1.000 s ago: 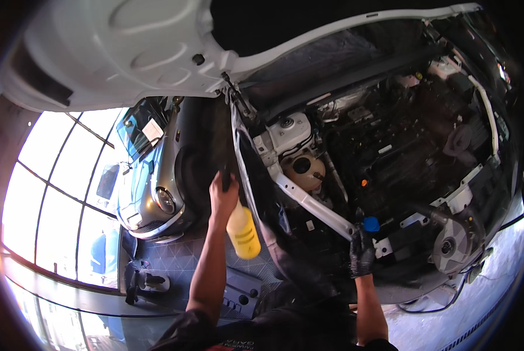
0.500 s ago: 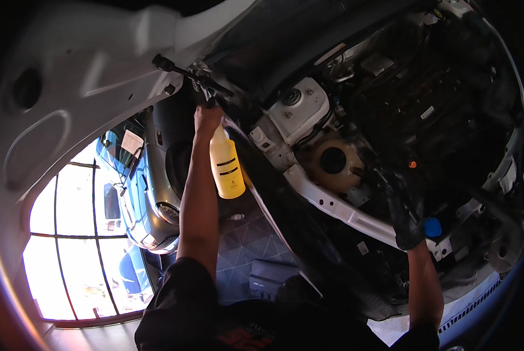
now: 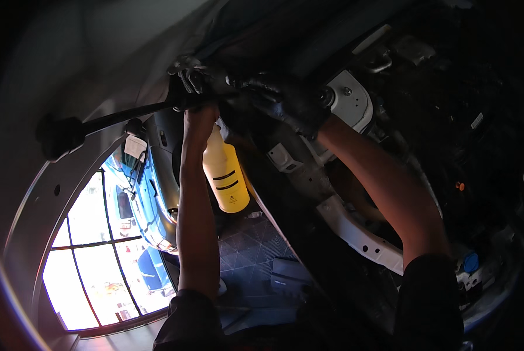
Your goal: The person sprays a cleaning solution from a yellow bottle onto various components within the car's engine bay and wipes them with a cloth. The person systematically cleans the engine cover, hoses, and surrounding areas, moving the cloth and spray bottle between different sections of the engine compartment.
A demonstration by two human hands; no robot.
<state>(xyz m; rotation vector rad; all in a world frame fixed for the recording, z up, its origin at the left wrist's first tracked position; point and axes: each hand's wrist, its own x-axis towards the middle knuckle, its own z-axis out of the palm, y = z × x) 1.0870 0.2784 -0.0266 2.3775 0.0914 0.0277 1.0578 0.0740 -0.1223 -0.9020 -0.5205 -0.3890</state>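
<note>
Left arm ran nearly straight up from the lower edge, dark sleeve at the elbow, forearm upright. Left hand (image 3: 201, 121), bare, was wrapped around the top of a yellow spray bottle (image 3: 229, 182); fingers mostly hidden in shadow. Bottle hung below the fist, base down and slightly to the right, beside the fender edge and above the tiled floor (image 3: 244, 243).

Right arm came in from the lower right, elbow bent, forearm slanting up and left across the engine bay, above a pale metal bar (image 3: 364, 237). Right hand (image 3: 285, 104), in a black glove, reached leftward, back of the hand uppermost, fingertips near the metal hinge (image 3: 190, 76) and near the left hand. Too dark to tell whether its fingers pinched anything or were parted.

A black strut (image 3: 130, 115) sloped from the raised hood (image 3: 92, 73) to the hinge area, just above the left fist. Pale metal cover (image 3: 352, 102) lay just beyond the right wrist; blue cap (image 3: 471, 262) well apart, lower right.
</note>
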